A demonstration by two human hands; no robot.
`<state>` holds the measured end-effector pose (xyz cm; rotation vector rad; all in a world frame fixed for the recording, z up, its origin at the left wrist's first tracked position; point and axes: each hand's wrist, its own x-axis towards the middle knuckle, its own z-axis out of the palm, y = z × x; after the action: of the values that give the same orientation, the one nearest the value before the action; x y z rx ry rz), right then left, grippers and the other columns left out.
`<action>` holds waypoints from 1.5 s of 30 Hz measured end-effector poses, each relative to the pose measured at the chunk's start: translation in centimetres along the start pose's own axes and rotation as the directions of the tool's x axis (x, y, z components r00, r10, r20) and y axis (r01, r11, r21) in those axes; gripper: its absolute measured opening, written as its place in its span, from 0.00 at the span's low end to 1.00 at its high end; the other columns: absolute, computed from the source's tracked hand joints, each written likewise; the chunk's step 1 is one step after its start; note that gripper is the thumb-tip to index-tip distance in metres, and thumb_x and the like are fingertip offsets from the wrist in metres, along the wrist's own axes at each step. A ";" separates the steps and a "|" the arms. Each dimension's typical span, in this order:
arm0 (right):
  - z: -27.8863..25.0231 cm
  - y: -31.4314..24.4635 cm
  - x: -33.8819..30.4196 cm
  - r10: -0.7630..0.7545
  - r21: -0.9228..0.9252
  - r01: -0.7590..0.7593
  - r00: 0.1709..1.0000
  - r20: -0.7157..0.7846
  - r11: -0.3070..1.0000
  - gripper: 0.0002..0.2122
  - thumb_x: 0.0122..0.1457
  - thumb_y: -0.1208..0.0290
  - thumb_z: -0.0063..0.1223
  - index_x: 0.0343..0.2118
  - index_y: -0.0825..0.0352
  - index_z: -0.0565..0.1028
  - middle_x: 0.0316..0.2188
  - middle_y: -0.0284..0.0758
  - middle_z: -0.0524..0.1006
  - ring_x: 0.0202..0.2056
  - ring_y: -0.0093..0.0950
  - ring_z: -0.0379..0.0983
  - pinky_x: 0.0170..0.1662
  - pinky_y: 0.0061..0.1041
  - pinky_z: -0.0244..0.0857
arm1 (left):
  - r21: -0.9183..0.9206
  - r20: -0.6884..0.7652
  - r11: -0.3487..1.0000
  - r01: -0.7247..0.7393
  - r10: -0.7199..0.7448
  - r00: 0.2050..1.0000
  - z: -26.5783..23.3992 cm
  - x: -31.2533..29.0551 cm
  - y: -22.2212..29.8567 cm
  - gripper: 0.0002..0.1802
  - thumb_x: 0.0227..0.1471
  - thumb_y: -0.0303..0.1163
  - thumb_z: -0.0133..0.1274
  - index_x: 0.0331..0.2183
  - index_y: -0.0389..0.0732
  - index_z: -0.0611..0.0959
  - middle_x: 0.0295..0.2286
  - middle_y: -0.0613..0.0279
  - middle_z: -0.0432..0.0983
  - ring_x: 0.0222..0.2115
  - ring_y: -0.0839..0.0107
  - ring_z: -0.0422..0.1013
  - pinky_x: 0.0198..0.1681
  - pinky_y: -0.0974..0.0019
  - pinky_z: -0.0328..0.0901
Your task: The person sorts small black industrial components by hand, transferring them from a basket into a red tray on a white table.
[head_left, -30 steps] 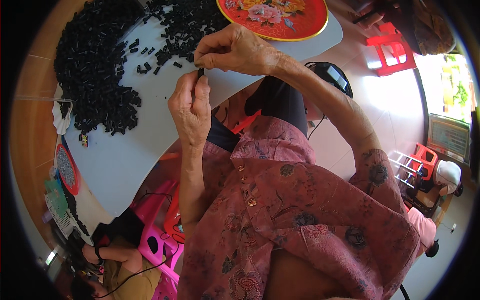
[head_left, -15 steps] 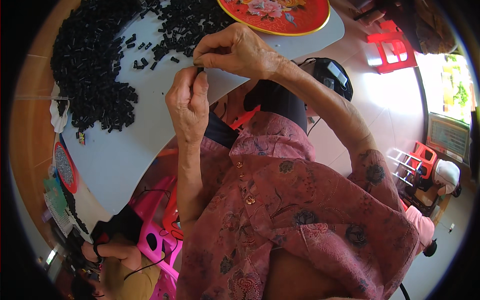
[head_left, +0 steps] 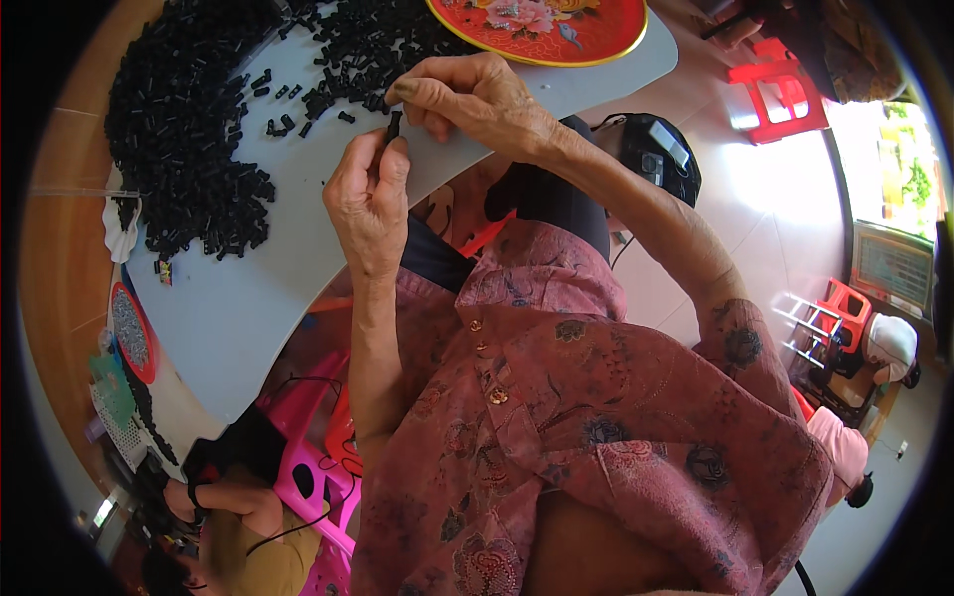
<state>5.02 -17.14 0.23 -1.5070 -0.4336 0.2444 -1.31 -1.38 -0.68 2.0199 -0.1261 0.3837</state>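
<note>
My left hand (head_left: 366,204) is closed, pinching a small black plastic part (head_left: 395,125) upright between thumb and fingers. Just above it, my right hand (head_left: 482,104) is bent with thumb and forefinger pressed together; whatever they may hold is too small to make out. Both hands are over the near edge of the pale table (head_left: 214,318). Beyond them spreads a large heap of similar black plastic parts (head_left: 184,129), with several loose ones scattered beside it.
A red floral tray (head_left: 542,30) with a gold rim lies at the far right of the table. At the left is a red dish (head_left: 132,333) of small silvery pieces. A person (head_left: 238,521) sits by a pink chair (head_left: 303,467); red stools (head_left: 780,99) stand at right.
My right hand has lifted slightly off the black part, its thumb now apart from it. More of the part shows above my left fingers, which have shifted slightly left.
</note>
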 end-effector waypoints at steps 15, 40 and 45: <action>0.2 0.3 0.0 -0.029 -0.086 0.031 0.999 0.024 0.996 0.09 0.57 0.67 0.55 0.35 0.69 0.78 0.20 0.26 0.73 0.20 0.12 0.64 0.24 0.14 0.60 | -0.060 0.051 0.998 0.022 -0.019 0.999 0.1 0.3 -0.2 0.11 0.55 0.33 0.50 0.36 0.35 0.79 0.25 0.60 0.74 0.25 0.72 0.69 0.30 0.69 0.64; 0.5 0.1 -0.4 -0.379 -0.453 0.382 0.920 0.102 0.806 0.19 0.45 0.78 0.57 0.43 0.63 0.74 0.31 0.32 0.71 0.23 0.22 0.68 0.28 0.21 0.65 | -0.192 0.004 0.969 0.152 -0.154 0.988 0.1 0.7 1.4 0.14 0.54 0.33 0.49 0.36 0.32 0.80 0.25 0.66 0.75 0.28 0.79 0.68 0.33 0.73 0.64; 0.5 0.3 -0.3 -0.393 -0.461 0.393 0.914 0.100 0.796 0.17 0.44 0.76 0.58 0.41 0.65 0.75 0.30 0.34 0.71 0.22 0.24 0.68 0.27 0.23 0.64 | -0.203 0.000 0.939 0.277 -0.282 0.959 0.0 0.7 1.4 0.20 0.53 0.39 0.50 0.39 0.30 0.80 0.33 0.60 0.77 0.35 0.75 0.69 0.43 0.72 0.62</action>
<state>4.57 -16.83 -0.09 -1.8480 -0.8411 -0.2137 -1.01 -1.99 0.74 1.7992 0.1359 0.2097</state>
